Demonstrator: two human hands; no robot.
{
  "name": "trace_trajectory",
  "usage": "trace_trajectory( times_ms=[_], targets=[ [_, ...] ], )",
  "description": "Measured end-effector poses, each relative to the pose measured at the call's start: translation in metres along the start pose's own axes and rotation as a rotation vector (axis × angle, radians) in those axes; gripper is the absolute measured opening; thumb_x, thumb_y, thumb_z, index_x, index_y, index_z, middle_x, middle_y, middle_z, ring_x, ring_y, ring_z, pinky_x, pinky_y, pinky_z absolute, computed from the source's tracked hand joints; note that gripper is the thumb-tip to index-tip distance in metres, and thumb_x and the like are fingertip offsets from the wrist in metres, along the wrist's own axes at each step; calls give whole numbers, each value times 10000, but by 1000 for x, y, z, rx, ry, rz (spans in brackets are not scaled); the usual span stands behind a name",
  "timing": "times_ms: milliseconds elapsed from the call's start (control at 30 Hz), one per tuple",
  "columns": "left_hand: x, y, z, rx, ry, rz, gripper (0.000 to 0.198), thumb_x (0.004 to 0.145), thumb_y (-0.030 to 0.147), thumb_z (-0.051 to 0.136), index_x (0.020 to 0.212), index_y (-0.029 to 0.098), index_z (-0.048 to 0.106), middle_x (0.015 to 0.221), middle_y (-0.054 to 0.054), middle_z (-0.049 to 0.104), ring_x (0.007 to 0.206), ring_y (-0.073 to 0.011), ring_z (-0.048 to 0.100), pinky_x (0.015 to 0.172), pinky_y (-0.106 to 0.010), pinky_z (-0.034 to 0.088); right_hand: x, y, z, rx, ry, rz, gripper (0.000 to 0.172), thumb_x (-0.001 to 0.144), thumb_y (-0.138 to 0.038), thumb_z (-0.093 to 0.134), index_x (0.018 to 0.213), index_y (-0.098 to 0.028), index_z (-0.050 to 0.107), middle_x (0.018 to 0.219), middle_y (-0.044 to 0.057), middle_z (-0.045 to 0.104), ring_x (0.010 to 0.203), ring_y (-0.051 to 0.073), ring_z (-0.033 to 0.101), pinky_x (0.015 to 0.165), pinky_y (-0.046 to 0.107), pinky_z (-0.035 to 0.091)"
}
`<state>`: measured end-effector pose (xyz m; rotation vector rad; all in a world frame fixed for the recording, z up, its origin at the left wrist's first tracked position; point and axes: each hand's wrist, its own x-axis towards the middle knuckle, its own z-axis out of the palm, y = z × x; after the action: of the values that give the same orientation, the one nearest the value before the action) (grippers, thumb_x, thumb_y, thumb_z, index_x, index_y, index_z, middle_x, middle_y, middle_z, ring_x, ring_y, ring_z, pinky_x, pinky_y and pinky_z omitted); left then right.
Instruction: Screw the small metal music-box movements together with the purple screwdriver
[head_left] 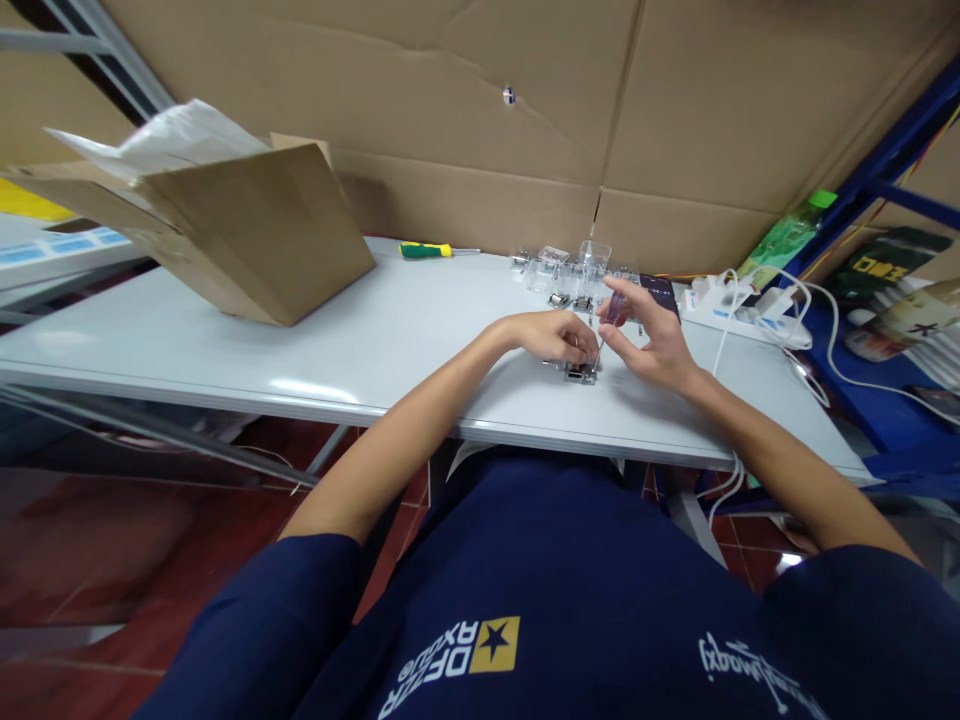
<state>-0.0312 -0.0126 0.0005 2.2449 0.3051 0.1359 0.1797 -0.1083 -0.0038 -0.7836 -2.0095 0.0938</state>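
My right hand (pixel 649 335) grips a small screwdriver (pixel 613 308) with a purplish handle, its thin shaft pointing down. The tip reaches a small metal part (pixel 580 374) that lies on the white table (pixel 390 350). From the left side, my left hand (pixel 561 338) is closed over this part, with fingers bent against it and covering some of it. Just behind both hands stand several clear plastic pieces (pixel 551 265), with small metal parts (pixel 581 302) in front of them. A dark phone-like screen with digits (pixel 661 294) lies partly behind my right hand.
An open cardboard box (pixel 262 230) with white wrapping stands on the left. A green and yellow screwdriver (pixel 427 250) lies near the back wall. To the right are a white power strip (pixel 742 310) with plugs and cables, and a green bottle (pixel 787 238).
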Motion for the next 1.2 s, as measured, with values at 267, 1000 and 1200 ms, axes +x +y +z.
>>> trace_trajectory(
  times_ms=[267, 1000, 1200],
  targets=[
    [0, 1, 0, 0, -60, 54, 351, 814, 226, 637, 1121, 153, 793, 974, -89, 788, 830, -184, 694, 753, -299, 522, 0, 1, 0, -8, 56, -2, 572, 989, -327, 637, 1536, -352, 469, 1082, 30, 749, 920, 217, 713, 846, 436, 622],
    [0, -1, 1, 2, -70, 31, 345, 850, 276, 634, 1142, 162, 778, 984, -84, 786, 847, -180, 700, 771, -293, 525, 0, -1, 0, 5, 8, -47, 595, 996, -270, 578, 1560, -386, 427, 1140, 26, 731, 941, 219, 700, 835, 448, 621],
    [0, 0, 0, -14, -62, 22, 370, 821, 260, 662, 1157, 171, 788, 957, -83, 792, 835, -182, 701, 749, -291, 526, 0, 0, 1, -75, 98, -52, 590, 945, -316, 693, 1501, -389, 512, 1056, 4, 737, 777, 191, 655, 780, 425, 623]
  ],
)
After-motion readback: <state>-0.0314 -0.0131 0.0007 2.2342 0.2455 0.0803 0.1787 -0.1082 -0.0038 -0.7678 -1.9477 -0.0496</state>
